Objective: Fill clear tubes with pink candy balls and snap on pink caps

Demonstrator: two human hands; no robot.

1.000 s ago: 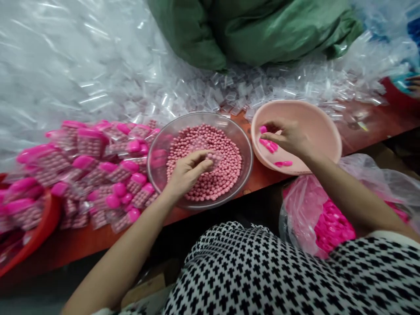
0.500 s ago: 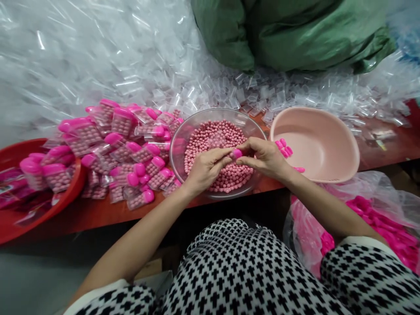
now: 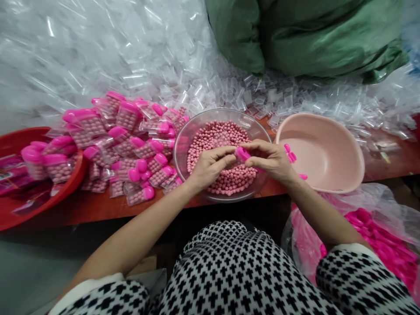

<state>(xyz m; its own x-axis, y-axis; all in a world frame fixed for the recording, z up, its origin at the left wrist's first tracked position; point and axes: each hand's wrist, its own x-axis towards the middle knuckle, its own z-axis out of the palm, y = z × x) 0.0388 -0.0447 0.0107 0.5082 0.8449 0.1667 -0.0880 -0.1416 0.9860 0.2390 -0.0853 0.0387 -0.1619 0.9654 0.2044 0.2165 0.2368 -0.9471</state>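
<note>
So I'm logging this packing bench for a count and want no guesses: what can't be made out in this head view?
- The small container under the pink cap: hidden by the left hand and right hand.
- Depth of beads in the clear bowl: only the top layer shows.
- The red basin: cut off by the left edge.
- The bag of pink caps: cut off at right, blurred by plastic.

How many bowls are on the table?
3. A red bowl at the far left holds filled packets, a clear bowl of pink balls sits under both hands, and a pale pink bowl is at the right. Others may be hidden under the plastic heap.
</note>
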